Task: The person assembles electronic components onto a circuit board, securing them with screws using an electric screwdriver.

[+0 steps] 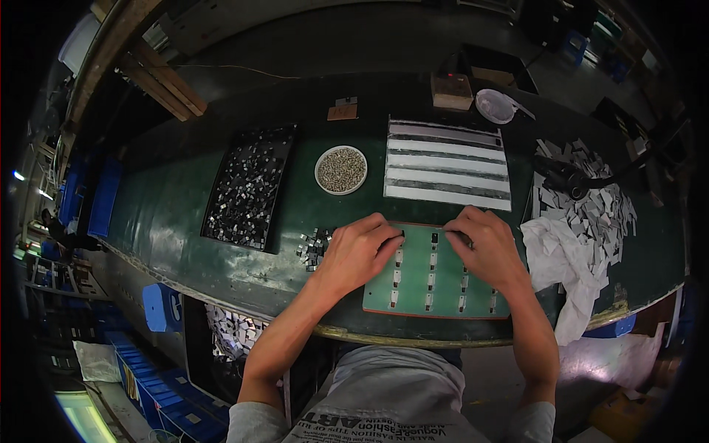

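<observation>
A green board (413, 292) with rows of small pale and metallic pieces lies in front of me near the table's front edge. My left hand (354, 251) reaches over its upper left corner, thumb and fingers pinched at a small dark spot. Over the upper right part is my right hand (487, 247), also in a pinch; what its fingertips hold is hidden. One small black piece (434, 238) sits on the board between the hands. Left of my left hand, a loose pile of small black and silver pieces (314, 247) touches or nearly touches the wrist.
A black tray (209, 214) of small pieces stands left, beside a white bowl (317, 177) of tiny metal parts. Beyond the board lies a striped sheet (447, 161). Grey flat pieces (591, 207) and white cloth (557, 258) are right; a wooden box (451, 94) stands behind.
</observation>
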### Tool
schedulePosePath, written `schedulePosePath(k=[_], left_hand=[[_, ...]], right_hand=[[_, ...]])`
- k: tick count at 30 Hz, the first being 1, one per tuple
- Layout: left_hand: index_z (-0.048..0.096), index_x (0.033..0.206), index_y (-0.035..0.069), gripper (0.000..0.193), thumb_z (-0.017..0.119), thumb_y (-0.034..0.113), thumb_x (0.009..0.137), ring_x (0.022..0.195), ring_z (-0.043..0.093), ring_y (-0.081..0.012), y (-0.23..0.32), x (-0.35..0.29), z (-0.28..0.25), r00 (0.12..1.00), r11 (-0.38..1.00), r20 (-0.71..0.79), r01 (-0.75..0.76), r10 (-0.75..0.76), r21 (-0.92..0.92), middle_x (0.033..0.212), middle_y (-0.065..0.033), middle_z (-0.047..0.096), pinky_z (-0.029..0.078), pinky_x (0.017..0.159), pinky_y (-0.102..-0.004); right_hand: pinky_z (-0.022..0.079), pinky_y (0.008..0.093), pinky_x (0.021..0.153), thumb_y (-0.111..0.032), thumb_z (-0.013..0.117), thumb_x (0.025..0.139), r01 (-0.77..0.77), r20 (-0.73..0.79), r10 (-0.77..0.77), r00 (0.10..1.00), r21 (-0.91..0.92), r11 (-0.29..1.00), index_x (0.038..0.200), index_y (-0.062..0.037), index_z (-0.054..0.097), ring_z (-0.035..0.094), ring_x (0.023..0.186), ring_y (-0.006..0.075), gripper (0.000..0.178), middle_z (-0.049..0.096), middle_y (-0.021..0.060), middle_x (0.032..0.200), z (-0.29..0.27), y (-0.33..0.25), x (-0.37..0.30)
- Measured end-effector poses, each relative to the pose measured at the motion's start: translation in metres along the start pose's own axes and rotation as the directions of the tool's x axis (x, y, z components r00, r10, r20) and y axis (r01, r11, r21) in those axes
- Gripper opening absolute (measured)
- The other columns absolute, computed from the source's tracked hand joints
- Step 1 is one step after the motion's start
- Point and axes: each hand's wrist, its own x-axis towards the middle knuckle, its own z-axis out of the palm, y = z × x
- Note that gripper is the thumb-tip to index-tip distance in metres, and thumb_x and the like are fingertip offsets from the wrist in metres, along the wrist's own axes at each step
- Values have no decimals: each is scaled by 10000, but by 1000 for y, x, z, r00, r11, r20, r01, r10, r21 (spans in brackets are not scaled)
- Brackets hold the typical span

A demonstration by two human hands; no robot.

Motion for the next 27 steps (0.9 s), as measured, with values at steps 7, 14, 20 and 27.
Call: schedulePosePath(k=[7, 14, 20, 27], left_hand=[[734, 960, 15, 143, 774, 86, 842, 749, 687, -318, 3, -2, 1, 995, 985, 10, -98, 98, 139, 877, -92, 672, 562, 643, -403], [725, 925, 40, 98, 753, 69, 835, 746, 681, -314, 4, 6, 0, 997, 998, 57, 41, -43, 36, 885, -81, 669, 541, 625, -400], [742, 914, 44, 100, 725, 123, 855, 774, 678, -317, 10, 27, -22, 944, 992, 323, 32, -70, 121, 896, -80, 676, 537, 689, -431], [766, 970, 62, 130, 734, 133, 865, 946, 679, -310, -17, 134, -5, 992, 980, 78, -107, 95, 169, 966, -83, 682, 545, 790, -426]], right_hand=[[523, 396, 740, -86, 727, 859, -49, 26, 48, 999, 37, 998, 945, -48, 746, 637, 781, 291, 97, 663, 70, 872, -2, 3, 0], [520, 338, 658, -44, 724, 866, -131, -70, 137, 988, 87, 988, 949, -12, 731, 658, 718, 247, 89, 652, 91, 851, -7, 18, 7], [556, 430, 730, -90, 668, 913, -197, -307, 126, 943, -213, 957, 941, -32, 714, 699, 848, 330, 79, 658, 110, 953, -17, 86, 52], [567, 487, 829, -118, 675, 887, -367, -273, 268, 924, -434, 823, 1054, -57, 740, 681, 1003, 399, 189, 653, 162, 1120, -18, 139, 91]])
